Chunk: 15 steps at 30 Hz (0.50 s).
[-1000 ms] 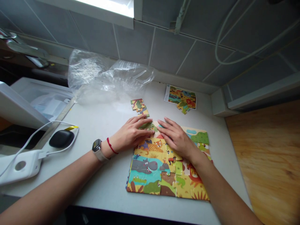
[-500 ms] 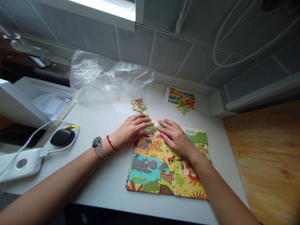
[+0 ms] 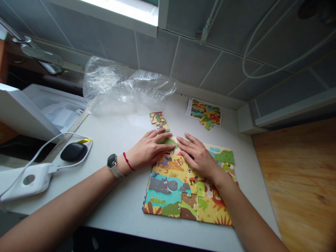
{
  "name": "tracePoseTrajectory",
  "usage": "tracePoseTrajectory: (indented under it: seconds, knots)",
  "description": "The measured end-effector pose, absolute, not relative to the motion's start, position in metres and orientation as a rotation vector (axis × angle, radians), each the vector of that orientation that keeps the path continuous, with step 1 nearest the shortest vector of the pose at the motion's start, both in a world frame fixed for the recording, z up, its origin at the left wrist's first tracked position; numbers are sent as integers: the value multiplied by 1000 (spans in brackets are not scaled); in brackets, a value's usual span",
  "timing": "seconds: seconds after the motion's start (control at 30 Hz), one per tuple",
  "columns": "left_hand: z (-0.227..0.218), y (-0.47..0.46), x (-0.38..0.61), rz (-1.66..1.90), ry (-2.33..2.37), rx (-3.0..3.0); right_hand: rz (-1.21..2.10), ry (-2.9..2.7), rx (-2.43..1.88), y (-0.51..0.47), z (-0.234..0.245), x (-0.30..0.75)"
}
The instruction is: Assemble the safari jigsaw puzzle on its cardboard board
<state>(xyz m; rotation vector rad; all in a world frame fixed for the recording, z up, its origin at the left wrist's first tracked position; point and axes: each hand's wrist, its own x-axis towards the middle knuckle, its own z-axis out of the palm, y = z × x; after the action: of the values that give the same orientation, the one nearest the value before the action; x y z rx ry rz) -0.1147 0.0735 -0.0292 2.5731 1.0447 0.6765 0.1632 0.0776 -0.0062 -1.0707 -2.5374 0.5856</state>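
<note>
A colourful animal jigsaw puzzle (image 3: 168, 187) lies on the white counter, many of its pieces joined, with a hippo, a leopard and a crocodile showing. My left hand (image 3: 151, 146) rests with fingers stretched over the puzzle's upper left corner, touching pieces there. Across the upper middle lies my right hand (image 3: 196, 155), fingers spread flat on the puzzle and covering part of it. Just beyond my left fingertips are loose puzzle pieces (image 3: 156, 117). Another loose piece (image 3: 207, 123) overlaps the lower edge of a small picture card (image 3: 195, 105) at the back.
Crumpled clear plastic bags (image 3: 126, 85) lie against the tiled wall. On the left are a white charger (image 3: 34, 180) with a cable, a black rounded case (image 3: 74, 151) and a white open box (image 3: 52, 94). A wooden surface (image 3: 301, 175) adjoins the counter on the right.
My left fingers have shifted slightly right over the puzzle's top edge and lie flatter. My right hand stays nearly in place. The whole view has moved a little.
</note>
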Motion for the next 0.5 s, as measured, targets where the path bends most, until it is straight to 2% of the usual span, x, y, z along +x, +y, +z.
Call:
tracePoseTrajectory:
  seconds: [0.17,0.3,0.5]
  knots:
    - [-31,73,-114,707,1042,2583,688,-2362,-1023,81,-2,166]
    - [-32,74,-114,765,1050,2537,617,-2089,-1108,85,21,184]
    - [-21,78,-116,1004,1155,2357,721,-2251,-1419,62,54,214]
